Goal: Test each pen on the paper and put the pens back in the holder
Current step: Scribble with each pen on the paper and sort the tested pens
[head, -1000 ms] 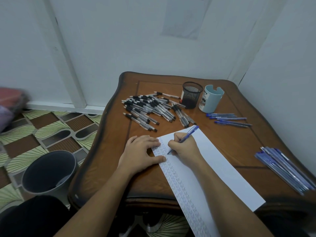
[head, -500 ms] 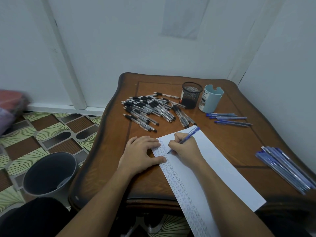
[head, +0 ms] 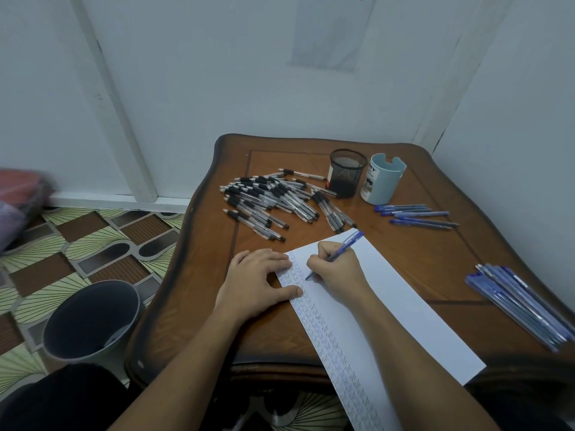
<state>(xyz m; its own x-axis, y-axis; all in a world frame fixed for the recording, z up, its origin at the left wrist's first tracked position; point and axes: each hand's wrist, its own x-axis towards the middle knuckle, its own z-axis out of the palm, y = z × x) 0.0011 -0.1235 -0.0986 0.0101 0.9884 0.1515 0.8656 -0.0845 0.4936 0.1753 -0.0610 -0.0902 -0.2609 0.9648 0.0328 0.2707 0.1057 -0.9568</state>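
A long white paper (head: 401, 309) lies diagonally on the wooden table (head: 404, 259), with rows of small scribbles down its left edge. My right hand (head: 337, 270) grips a blue pen (head: 345, 245) with its tip on the paper near the scribbles. My left hand (head: 255, 283) rests flat on the paper's left edge and the table. A black mesh holder (head: 347, 172) and a light blue holder (head: 384, 178) stand at the back. Several black pens (head: 273, 202) lie in a pile left of the holders.
Several blue pens (head: 417, 214) lie right of the light blue holder, and another bunch of blue pens (head: 522, 303) lies at the table's right edge. A dark bin (head: 90, 318) stands on the patterned floor to the left. Walls close in behind and to the right.
The pen tip and my right hand shifted only slightly on the paper while writing. My left hand stays pressed on the sheet.
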